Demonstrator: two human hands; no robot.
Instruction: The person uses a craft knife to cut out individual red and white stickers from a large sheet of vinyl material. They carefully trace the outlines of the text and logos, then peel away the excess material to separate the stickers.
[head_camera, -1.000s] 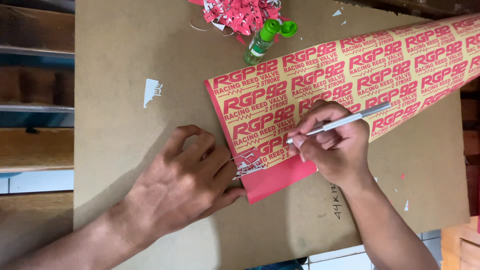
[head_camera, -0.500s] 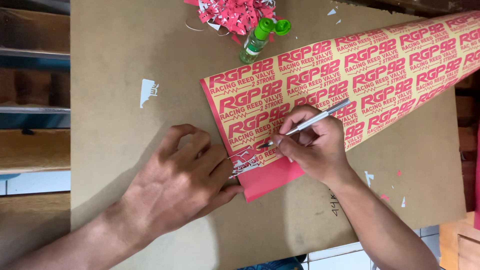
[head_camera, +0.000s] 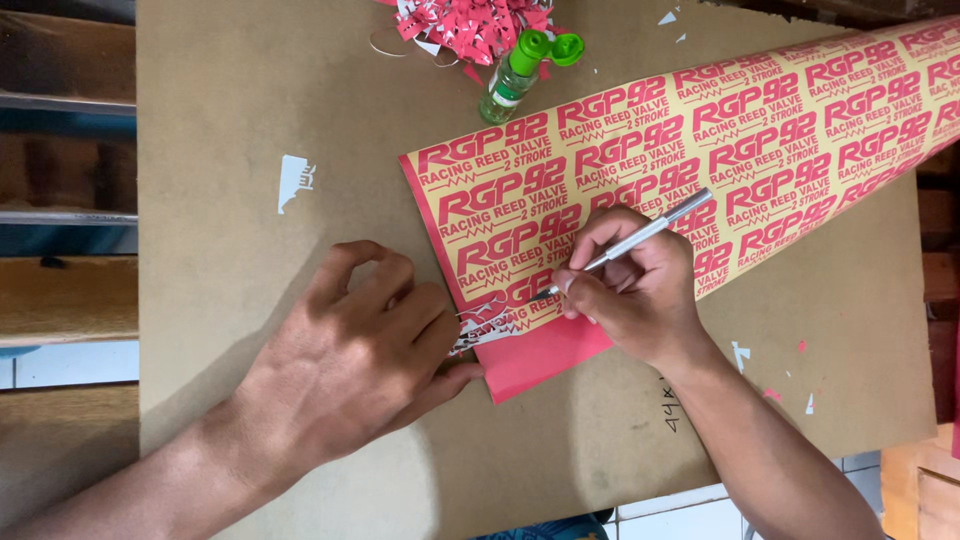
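A long yellow sheet printed with rows of red lettering lies across a brown board, its near corner stripped down to plain red. My right hand holds a thin silver craft knife like a pen, tip down on the sheet's lower edge. My left hand rests on the board beside that corner. Its fingertips pinch a loosened strip of cut film at the sheet's edge.
A small green-capped bottle lies at the top of the board next to a heap of red and white film scraps. A white scrap is stuck to the board at left. Small bits lie at right. Wooden shelves stand left.
My right hand with the knife has slid left and down along the sheet toward the stripped corner. My left hand has stayed in place at the strip.
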